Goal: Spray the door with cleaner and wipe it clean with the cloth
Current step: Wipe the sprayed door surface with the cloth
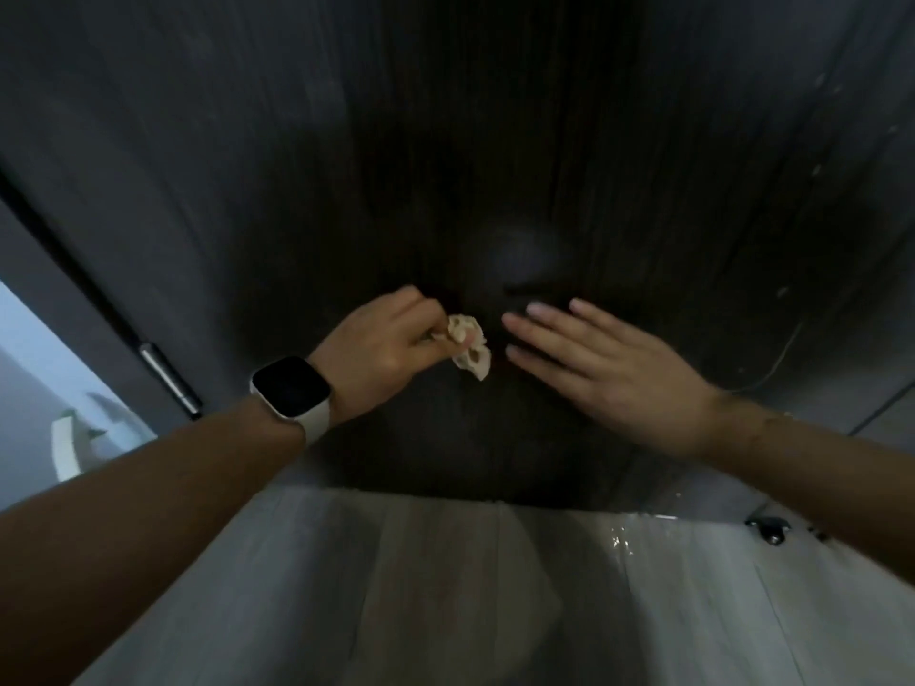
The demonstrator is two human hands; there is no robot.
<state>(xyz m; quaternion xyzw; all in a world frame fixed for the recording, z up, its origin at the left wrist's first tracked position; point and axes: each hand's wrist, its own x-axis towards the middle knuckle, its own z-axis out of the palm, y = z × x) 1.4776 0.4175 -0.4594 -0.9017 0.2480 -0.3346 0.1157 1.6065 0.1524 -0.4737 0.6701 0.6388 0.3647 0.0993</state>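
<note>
door (495, 141): dark wood-grain panel, filling most of the view ahead of both hands; lower middle part sitting in deep shadow.
floor (445, 586): pale planks running below both forearms up to the door's bottom edge; wet glints showing under the right forearm.
gap (44, 388): bright opening lying far out to the left of the left arm; pale shapes inside, too blurred to name.
left hand (381, 344): reaching forward toward the door, fingers curling in and pinching the cloth at the thumb side.
right hand (609, 358): lying flat just right of the left hand, fingers straight and spreading, pointing toward the cloth; holding nothing. Cannot tell whether the palm is touching the door.
watch (292, 388): dark square face on a white strap, sitting on the left wrist just behind the hand.
hinge (171, 376): metal pin sitting at the door's edge, left of the watch.
cloth (470, 346): small crumpled cream wad, hanging from the left fingertips, between the two hands, in front of the door's dark lower part. Contact with the door: cannot tell.
door stop (770, 529): small dark fitting on the floor, under the right forearm.
</note>
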